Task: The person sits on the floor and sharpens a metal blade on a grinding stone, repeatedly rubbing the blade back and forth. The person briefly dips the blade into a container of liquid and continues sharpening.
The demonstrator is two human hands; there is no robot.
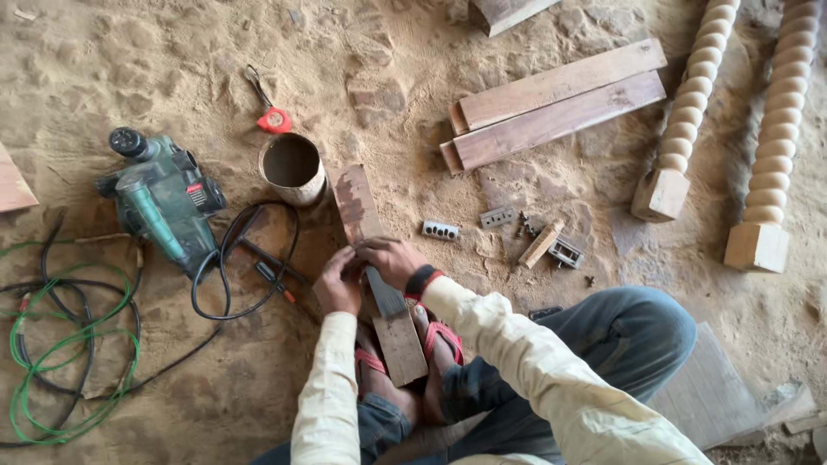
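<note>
Head view shows a long flat brown wooden plank (379, 284) lying on the sandy floor (129, 69), its long axis running away from the sandalled feet, with left hand (338, 284) and right hand (392, 261) both pressing curled fingers on its middle.

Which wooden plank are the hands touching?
The narrow brown wooden plank lying across the person's sandalled feet; both hands rest on it. The two longer planks lie untouched farther away on the sand.

A small red-and-white label (196, 191) sits on the green power tool (164, 202) lying on the sand.
</note>
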